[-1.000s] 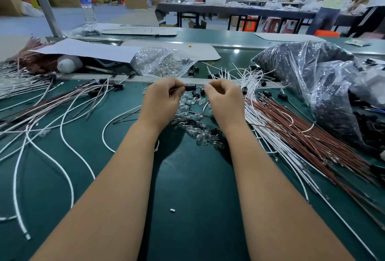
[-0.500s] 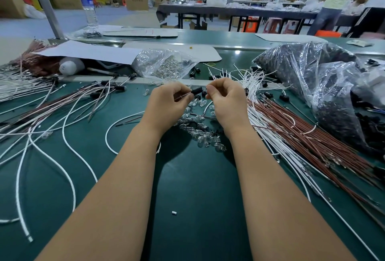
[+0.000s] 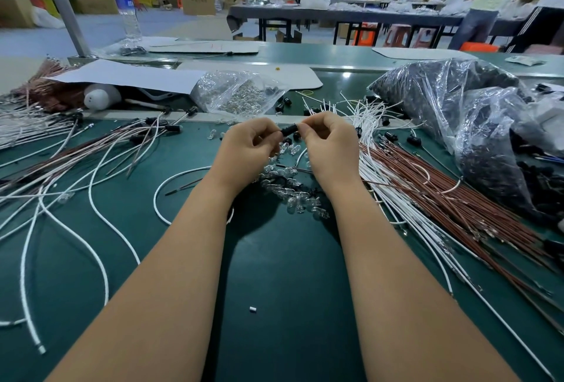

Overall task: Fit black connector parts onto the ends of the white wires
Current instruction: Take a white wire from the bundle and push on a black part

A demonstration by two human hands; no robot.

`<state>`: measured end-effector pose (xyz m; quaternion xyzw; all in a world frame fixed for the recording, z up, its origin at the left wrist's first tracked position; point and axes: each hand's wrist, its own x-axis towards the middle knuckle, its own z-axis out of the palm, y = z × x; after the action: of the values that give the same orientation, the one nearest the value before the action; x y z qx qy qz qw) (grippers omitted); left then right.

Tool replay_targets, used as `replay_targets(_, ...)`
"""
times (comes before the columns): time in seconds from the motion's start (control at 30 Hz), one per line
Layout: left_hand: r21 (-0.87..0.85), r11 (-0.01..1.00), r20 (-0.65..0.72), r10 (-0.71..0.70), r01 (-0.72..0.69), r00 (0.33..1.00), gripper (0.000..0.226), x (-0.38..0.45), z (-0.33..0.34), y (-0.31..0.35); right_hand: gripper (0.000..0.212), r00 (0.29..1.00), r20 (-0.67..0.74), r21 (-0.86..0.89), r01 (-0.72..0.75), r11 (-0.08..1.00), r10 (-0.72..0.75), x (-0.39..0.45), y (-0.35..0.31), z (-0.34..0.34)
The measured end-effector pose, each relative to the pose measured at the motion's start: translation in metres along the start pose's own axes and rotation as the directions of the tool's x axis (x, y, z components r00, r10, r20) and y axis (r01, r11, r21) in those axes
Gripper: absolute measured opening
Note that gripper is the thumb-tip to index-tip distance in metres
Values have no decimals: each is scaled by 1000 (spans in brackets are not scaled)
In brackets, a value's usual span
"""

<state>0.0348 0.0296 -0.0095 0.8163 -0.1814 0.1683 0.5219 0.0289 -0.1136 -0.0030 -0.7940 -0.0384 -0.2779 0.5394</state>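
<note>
- nearest the viewer, a small white bit lies alone on the green table between 2 forearms.
- farther in, loose white wires curve at left; white and brown wires fan at right.
- past clear bulbs, the left hand and right hand pinch a black connector part between curled fingertips, above the table.
- beyond, a bag of clear parts sits left, a bag of black parts right.

Count, bench view:
2 hands, 1 black connector between them, 2 plastic bags of black parts, 1 bag of clear bulbs, 1 water bottle; wires too many to count.
</note>
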Motion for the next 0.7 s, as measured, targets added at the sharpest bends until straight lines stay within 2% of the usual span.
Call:
replay_targets(0.17,86,996,-61,12,-7,998,15,0,2,-2,11,998,26,-97,51,994,-48,-3,0,2)
replay_targets(0.37,107,994,-103,-21,32,994,11,1,0,-1,5,993,31,-134,115,984,-112,-6,1,6)
replay_targets(0.6,36,996,35,-78,77,996,7,5,-2,0,7,995,33,-142,102,985,-98,-5,2,5)
replay_targets(0.7,8,996,16,-83,83,996,9,5,-2,-2,8,996,44,-180,89,980,-83,-5,2,6)
